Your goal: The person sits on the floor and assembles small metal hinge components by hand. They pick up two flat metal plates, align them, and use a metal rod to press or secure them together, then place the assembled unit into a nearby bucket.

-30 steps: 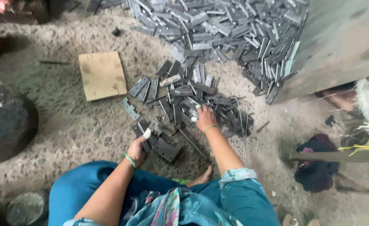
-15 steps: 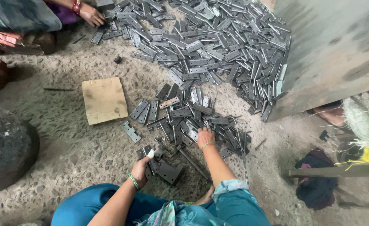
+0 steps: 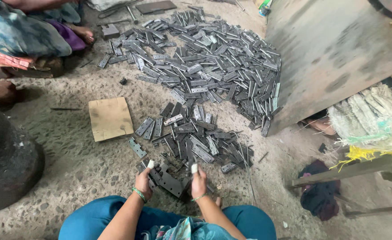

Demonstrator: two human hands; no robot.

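Flat dark-grey metal hinge plates [image 3: 171, 182] with notched edges lie stacked on the concrete floor just before the knees, at the near edge of a scattered pile of hinge pieces [image 3: 196, 138].

Soft even daylight, faint shadows, sharp, edges stretched.

Single head view, steeply downward, close above floor [image 3: 49, 155]

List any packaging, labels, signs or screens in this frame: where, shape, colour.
No labels, signs or screens show.
Cardboard piece: flat on the floor left of the metal hinge plates, roughly square, plain tan.
Woven sack: right edge, frayed, white with yellow strands.
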